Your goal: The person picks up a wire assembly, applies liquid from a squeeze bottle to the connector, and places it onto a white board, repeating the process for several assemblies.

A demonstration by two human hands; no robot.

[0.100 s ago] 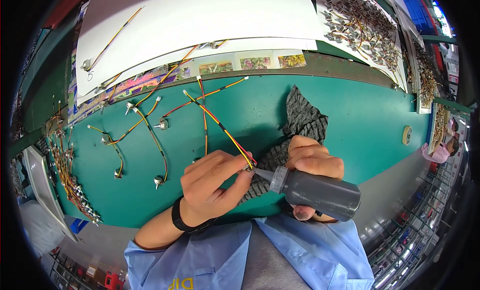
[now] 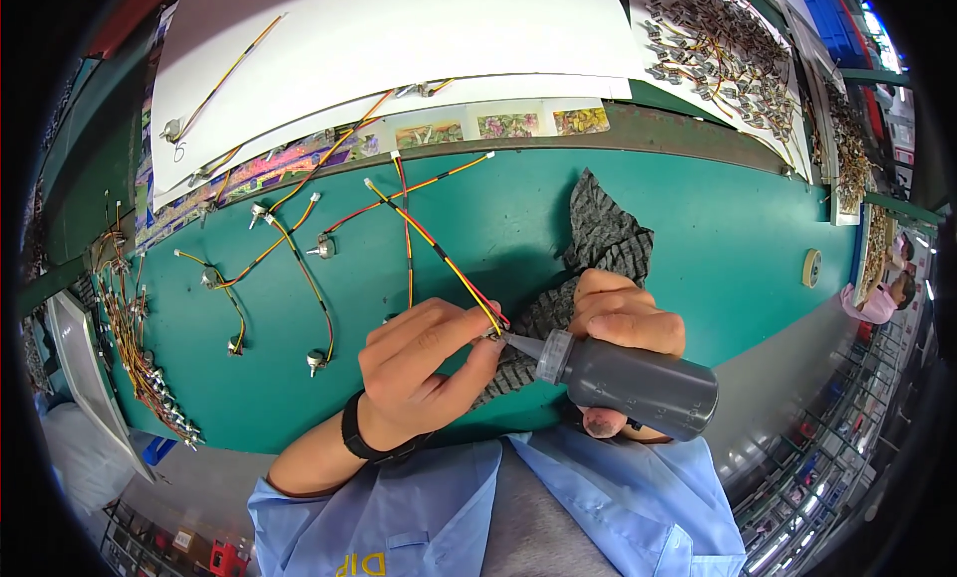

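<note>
My left hand pinches a small potentiometer between thumb and fingertips; its body is mostly hidden. From it, red, yellow and black wires run up and left to a white connector. My right hand is wrapped round a dark grey squeeze bottle, tipped on its side. The bottle's tapered nozzle points left, its tip at the wire joints of the potentiometer. A dark striped cloth lies crumpled on the green mat, partly behind my right hand.
Several wired potentiometers lie loose on the green mat to the left. A bundle of them lies at the far left edge. More are heaped on a white sheet at the back right. A tape roll sits at the right.
</note>
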